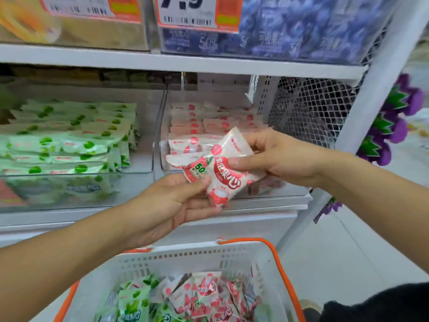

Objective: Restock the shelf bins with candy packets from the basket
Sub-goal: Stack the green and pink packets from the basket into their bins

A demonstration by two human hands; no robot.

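Pink candy packets [222,168] pinched between left hand [171,205] and right hand [276,156], perhaps two, before the bin [160,126].

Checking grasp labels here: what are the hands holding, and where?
Both hold pink packets: left hand pinches the lower ends, right hand the right edge.

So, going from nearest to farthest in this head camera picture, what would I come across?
White basket of mixed packets → left hand and right hand, both holding pink packets → clear bin of pink packets on the shelf → mesh back panel.
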